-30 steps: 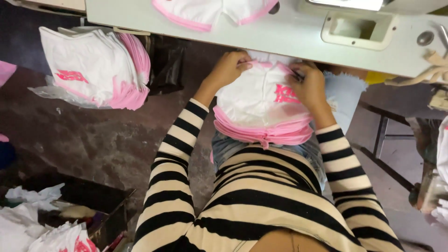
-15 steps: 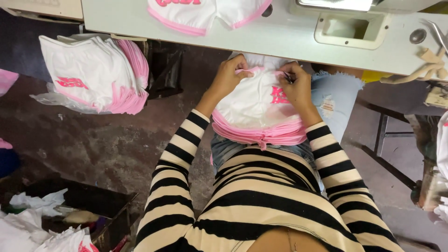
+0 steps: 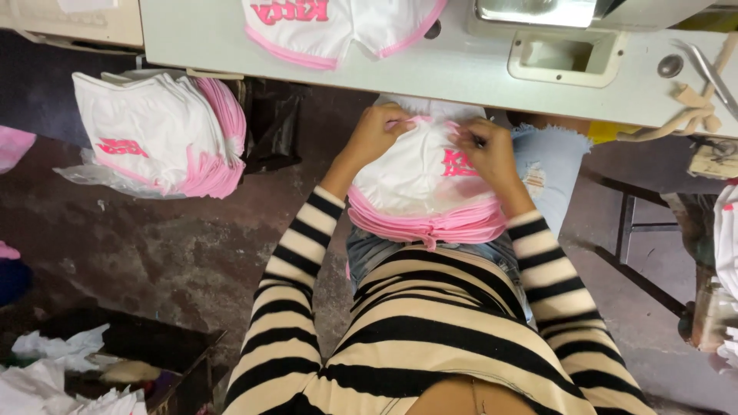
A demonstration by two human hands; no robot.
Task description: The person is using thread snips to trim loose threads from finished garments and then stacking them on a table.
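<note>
Seated tight against the near edge of the pale sewing table (image 3: 231, 46), little room between lap and tabletop. Left hand (image 3: 377, 132) and right hand (image 3: 484, 152) both pinching the far pink hem of the top white garment on the lap stack (image 3: 423, 188), pink lettering under the right fingers. Second white-and-pink pile (image 3: 154, 134) left, over open dark floor (image 3: 154, 246). One garment flat on the table (image 3: 338, 27).

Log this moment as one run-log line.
left hand: gripping top edge of lap stack of white-and-pink shorts | right hand: pinching same edge | sewing table: one pair lying flat
</note>
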